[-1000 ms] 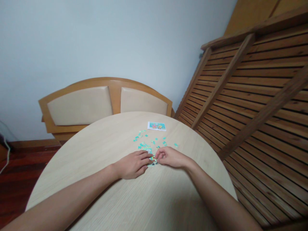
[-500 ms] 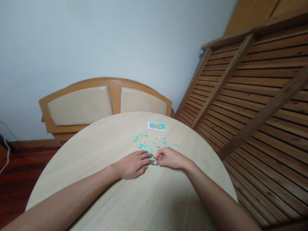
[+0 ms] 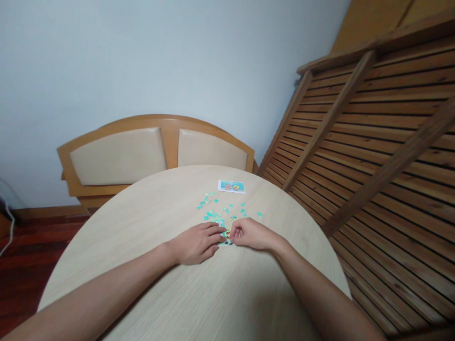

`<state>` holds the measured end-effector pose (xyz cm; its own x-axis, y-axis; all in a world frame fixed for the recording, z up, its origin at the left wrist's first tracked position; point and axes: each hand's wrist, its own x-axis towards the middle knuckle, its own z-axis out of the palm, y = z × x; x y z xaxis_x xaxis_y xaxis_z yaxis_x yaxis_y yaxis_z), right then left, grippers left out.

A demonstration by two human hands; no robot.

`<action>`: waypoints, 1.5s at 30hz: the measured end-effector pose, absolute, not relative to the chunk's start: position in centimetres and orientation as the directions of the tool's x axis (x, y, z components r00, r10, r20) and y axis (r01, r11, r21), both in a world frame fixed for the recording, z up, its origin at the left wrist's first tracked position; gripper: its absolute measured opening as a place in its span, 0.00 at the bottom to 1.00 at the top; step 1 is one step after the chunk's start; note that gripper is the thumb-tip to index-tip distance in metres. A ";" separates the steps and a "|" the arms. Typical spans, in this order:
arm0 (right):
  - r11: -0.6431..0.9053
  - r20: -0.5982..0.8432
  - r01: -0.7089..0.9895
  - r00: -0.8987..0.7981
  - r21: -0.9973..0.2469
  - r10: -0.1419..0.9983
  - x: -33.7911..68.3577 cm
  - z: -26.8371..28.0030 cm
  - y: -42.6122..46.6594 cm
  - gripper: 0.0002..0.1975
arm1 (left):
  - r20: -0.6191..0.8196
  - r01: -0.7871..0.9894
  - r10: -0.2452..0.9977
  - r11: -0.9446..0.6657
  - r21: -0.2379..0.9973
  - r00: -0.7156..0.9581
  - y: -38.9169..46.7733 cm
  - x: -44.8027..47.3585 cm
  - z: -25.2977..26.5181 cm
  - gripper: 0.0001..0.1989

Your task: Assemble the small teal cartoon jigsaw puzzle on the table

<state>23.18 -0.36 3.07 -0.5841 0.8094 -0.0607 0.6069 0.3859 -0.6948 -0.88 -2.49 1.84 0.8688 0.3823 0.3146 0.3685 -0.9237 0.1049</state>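
A small, partly joined jigsaw puzzle in turquoise and yellow lies on the round table, with much of it under my fingers. My left hand rests flat across its left side, fingers stretched out and slightly apart. From the right, my right hand pinches a puzzle piece at the puzzle's right edge; thumb and forefinger mostly hide that piece. Loose turquoise puzzle pieces are scattered just beyond both hands.
A picture card lies beyond the pieces on the pale wooden table. A padded headboard stands behind the table against the wall. On the right leans a slatted wooden frame.
My right fingertips have shifted very slightly, and more yellow of the puzzle shows between my hands. My left hand has stayed in place.
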 end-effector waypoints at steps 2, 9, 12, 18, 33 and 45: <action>0.388 -0.063 0.612 -0.584 -0.689 0.809 23.2 3.2 -0.4 0.07 | 0.306 0.372 0.385 -0.923 0.103 0.871 -2.5 -0.9 1.8 0.16; 0.429 0.093 0.725 -0.454 -0.539 0.886 24.7 3.4 0.7 0.06 | 0.285 0.382 0.390 -0.920 0.085 0.876 -2.3 -1.1 1.5 0.17; 0.414 0.209 0.780 -0.358 -0.469 0.910 25.2 2.7 1.6 0.07 | 0.298 0.370 0.381 -0.924 0.096 0.875 -2.4 -1.1 1.5 0.17; 0.454 0.357 0.806 -0.325 -0.381 0.876 24.8 0.8 2.6 0.09 | 0.296 0.378 0.392 -0.920 0.105 0.871 -2.5 -1.1 1.7 0.16; 0.436 0.302 0.812 -0.335 -0.389 0.893 24.5 0.6 2.7 0.07 | 0.312 0.368 0.387 -0.922 0.121 0.868 -2.5 -1.1 1.7 0.16; 0.429 0.268 0.800 -0.342 -0.419 0.900 25.1 0.7 2.8 0.05 | 0.303 0.372 0.385 -0.922 0.102 0.872 -2.5 -1.1 1.7 0.16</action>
